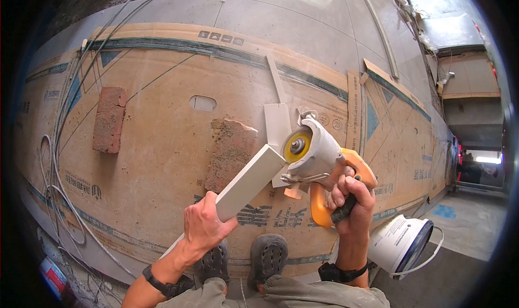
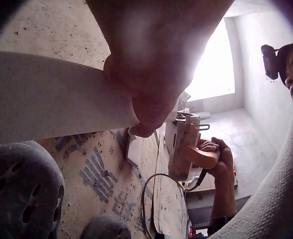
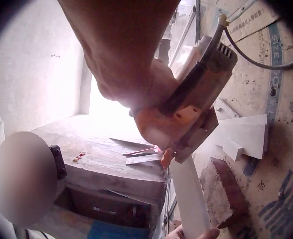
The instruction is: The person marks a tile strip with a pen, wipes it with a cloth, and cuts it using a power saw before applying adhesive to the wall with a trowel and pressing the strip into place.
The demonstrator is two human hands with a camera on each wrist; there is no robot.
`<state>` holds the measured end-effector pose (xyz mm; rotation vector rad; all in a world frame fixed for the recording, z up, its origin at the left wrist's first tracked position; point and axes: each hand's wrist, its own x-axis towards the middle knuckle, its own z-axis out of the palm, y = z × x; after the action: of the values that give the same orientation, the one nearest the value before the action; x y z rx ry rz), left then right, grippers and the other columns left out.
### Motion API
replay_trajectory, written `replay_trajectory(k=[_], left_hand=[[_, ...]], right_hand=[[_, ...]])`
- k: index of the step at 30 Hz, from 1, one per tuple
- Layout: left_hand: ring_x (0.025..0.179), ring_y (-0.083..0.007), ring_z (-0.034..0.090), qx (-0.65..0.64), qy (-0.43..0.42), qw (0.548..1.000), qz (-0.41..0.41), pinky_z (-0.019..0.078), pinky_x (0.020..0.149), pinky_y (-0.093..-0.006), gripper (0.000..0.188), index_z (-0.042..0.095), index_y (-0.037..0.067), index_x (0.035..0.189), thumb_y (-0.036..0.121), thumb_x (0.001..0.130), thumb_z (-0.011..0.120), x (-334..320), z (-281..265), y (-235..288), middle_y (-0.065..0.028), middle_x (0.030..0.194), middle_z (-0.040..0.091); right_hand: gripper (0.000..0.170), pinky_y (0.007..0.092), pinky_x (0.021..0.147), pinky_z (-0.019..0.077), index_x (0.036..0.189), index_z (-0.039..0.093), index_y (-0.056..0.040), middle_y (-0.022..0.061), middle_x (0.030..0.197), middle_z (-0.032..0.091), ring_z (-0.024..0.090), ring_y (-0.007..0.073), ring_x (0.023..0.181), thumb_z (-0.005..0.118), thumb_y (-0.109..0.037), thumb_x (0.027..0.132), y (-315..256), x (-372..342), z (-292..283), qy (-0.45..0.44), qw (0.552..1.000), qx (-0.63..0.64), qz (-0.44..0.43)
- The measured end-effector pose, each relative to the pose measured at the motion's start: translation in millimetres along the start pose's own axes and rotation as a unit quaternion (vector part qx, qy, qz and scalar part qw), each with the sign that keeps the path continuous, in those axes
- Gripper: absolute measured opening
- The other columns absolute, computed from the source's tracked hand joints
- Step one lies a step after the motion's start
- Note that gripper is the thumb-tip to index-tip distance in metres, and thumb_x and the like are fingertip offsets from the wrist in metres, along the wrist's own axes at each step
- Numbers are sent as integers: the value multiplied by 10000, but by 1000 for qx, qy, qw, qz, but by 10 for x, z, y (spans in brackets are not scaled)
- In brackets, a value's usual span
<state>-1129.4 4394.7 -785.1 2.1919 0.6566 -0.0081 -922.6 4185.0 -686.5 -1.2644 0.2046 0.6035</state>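
Observation:
My left hand [image 1: 204, 221] grips a long pale tile strip [image 1: 250, 182], slanting up to the right, its far end at the saw's yellow disc [image 1: 298, 144]. In the left wrist view the strip [image 2: 52, 97] passes under the left hand [image 2: 144, 94]. The right hand [image 1: 352, 199] holds the orange handle of the power saw [image 1: 324, 151], fingers curled round it. In the right wrist view the saw [image 3: 186, 112] hangs over the end of the strip [image 3: 190, 199]. Whether the disc touches the strip I cannot tell. Beneath lie a rough brick [image 1: 230, 154] and pale offcuts [image 1: 277, 121].
A second red brick [image 1: 110, 120] lies on the cardboard [image 1: 162, 140] at the left, beside loose cables [image 1: 54, 162]. A white bucket [image 1: 397, 243] stands at the lower right. Two dark shoes [image 1: 268, 255] are below the strip. A thin strip [image 1: 275, 78] lies beyond the offcuts.

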Motion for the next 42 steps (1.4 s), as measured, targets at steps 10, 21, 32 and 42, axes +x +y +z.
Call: replay_trajectory(k=[10,21,32,42], left_hand=[[692,-422,725,-1,-7,1000,-4,575,633,-486,415,569,-6,944,214,718,839,-1,1,-5,-246,792,710],[700,-414,733,-6,-11,1000,-4,582,640,-478,409,576,-9,948,212,724,837,-3,-3,-3,-246,801,716],[701,-422,729,-6,-13,1000,-9,580,644,-485,407,578,-14,953,206,722,831,-1,-9,8,-250,805,714],[679,-414,720,-7,-4,1000,-2,575,631,-477,413,569,-14,943,200,713,837,-7,18,-11,-240,769,698]], right_hand=[[191,269,515,498,1124,510,-57,-8,740,480,529,84,560,613,-125,978,2,-1,7,7,1000,0,2],[160,307,499,495,1062,544,-52,6,697,506,565,131,537,634,-76,932,5,24,5,14,999,30,4],[154,304,496,496,1059,546,-55,6,692,510,570,129,533,634,-77,935,24,33,4,15,999,37,2],[166,296,518,484,1063,551,-54,9,712,515,555,122,551,648,-77,931,15,28,19,16,1000,25,3]])
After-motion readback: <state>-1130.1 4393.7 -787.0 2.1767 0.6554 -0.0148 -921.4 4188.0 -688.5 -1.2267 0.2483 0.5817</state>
